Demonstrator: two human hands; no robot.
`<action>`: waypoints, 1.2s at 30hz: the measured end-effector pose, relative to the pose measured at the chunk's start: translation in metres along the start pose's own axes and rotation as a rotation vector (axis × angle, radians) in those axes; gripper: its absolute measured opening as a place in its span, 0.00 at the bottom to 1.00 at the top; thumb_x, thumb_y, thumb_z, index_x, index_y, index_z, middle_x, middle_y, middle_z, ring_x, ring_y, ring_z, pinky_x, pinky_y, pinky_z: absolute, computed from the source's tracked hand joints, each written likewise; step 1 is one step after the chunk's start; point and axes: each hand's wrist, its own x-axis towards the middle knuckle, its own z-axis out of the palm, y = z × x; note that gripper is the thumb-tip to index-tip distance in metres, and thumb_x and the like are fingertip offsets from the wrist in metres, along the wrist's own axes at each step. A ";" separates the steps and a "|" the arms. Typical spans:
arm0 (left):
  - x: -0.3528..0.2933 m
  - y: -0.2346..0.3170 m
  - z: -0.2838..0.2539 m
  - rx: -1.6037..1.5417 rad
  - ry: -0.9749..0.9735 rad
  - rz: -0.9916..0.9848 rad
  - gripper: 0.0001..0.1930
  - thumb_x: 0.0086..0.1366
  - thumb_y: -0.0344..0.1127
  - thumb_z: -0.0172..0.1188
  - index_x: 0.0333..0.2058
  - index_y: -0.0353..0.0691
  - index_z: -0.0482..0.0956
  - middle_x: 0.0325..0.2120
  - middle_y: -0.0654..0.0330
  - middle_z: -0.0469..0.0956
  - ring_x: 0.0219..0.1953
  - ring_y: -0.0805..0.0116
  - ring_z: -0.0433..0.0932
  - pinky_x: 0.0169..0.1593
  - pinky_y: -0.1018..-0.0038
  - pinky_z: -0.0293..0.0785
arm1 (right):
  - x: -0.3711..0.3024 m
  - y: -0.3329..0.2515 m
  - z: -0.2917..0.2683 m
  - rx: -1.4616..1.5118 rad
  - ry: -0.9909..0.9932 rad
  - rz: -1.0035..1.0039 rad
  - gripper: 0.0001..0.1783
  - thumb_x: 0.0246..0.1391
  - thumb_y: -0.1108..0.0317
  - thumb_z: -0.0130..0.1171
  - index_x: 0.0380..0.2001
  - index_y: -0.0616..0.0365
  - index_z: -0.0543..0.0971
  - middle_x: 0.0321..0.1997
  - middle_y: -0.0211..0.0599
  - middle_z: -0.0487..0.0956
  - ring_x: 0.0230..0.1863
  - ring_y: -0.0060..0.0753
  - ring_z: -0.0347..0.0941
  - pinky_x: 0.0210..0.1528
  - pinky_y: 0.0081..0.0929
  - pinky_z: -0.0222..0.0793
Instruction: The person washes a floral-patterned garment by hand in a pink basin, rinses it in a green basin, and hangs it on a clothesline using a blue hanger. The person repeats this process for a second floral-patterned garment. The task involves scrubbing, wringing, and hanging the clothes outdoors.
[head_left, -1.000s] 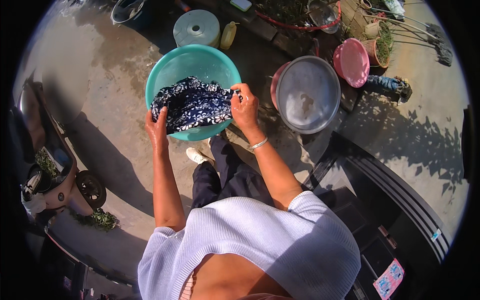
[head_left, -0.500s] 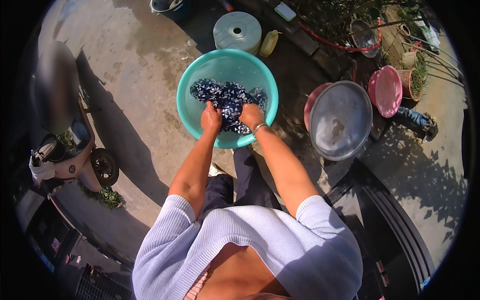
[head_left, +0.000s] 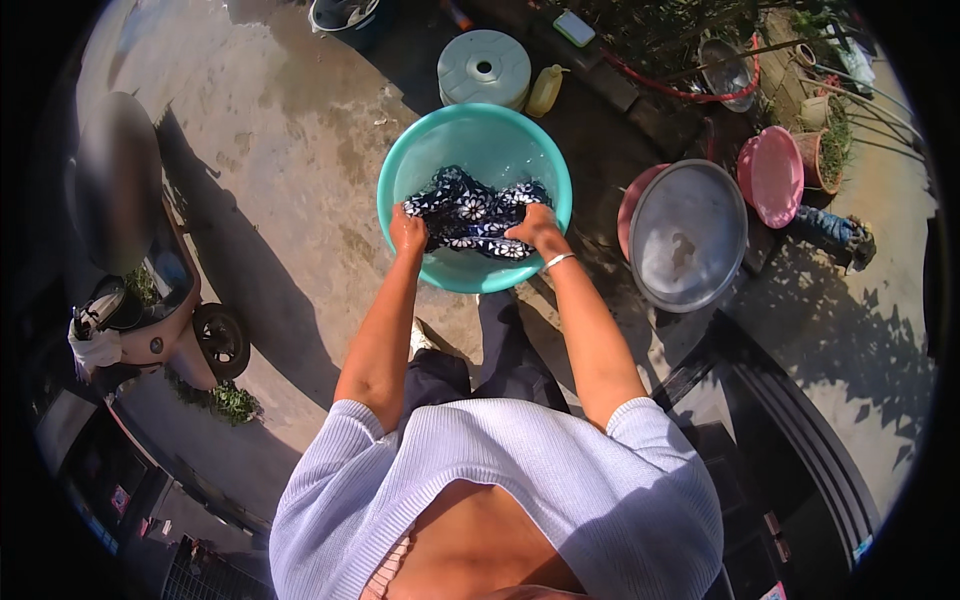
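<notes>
A dark navy cloth with white flowers (head_left: 474, 210) lies wet and spread across a turquoise basin (head_left: 388, 190) that holds water. My left hand (head_left: 408, 230) grips the cloth's left end near the basin's left wall. At the other end my right hand (head_left: 537, 227), with a bracelet at its wrist, is closed on the same cloth. Both hands are inside the rim, the cloth stretched between them. The fingertips are partly hidden by fabric.
Just beyond the basin stand a round pale green lidded tub (head_left: 484, 68) and a yellow jug (head_left: 545, 90). To the right are a large grey metal basin (head_left: 690, 235) and a pink basin (head_left: 771, 178). A scooter (head_left: 150, 330) stands at the left.
My hands have moved apart, and the bunched cloth is now spread wider between them. The basin appears slightly farther right in the picture.
</notes>
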 end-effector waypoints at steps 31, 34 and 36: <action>-0.152 0.326 -0.342 -0.713 -0.938 1.058 0.13 0.57 0.26 0.45 0.41 0.36 0.70 0.23 0.65 0.70 0.25 0.79 0.67 0.30 0.79 0.66 | -0.386 -0.312 -0.235 0.809 1.165 -0.867 0.11 0.46 0.75 0.57 0.36 0.63 0.77 0.34 0.30 0.77 0.33 0.17 0.71 0.35 0.17 0.68; -0.167 0.345 -0.364 -0.895 -1.005 0.942 0.11 0.61 0.27 0.43 0.41 0.37 0.70 0.29 0.62 0.77 0.29 0.76 0.77 0.29 0.80 0.74 | -0.413 -0.298 -0.236 1.177 1.016 -1.000 0.29 0.48 0.71 0.56 0.55 0.59 0.65 0.46 0.33 0.74 0.39 0.21 0.72 0.39 0.17 0.70; -0.163 0.351 -0.359 -1.098 -1.093 0.875 0.09 0.64 0.29 0.45 0.40 0.37 0.71 0.29 0.61 0.77 0.29 0.73 0.78 0.30 0.77 0.77 | -0.382 -0.238 -0.223 1.095 0.973 -1.099 0.31 0.43 0.76 0.55 0.55 0.60 0.65 0.54 0.39 0.68 0.45 0.28 0.73 0.42 0.22 0.71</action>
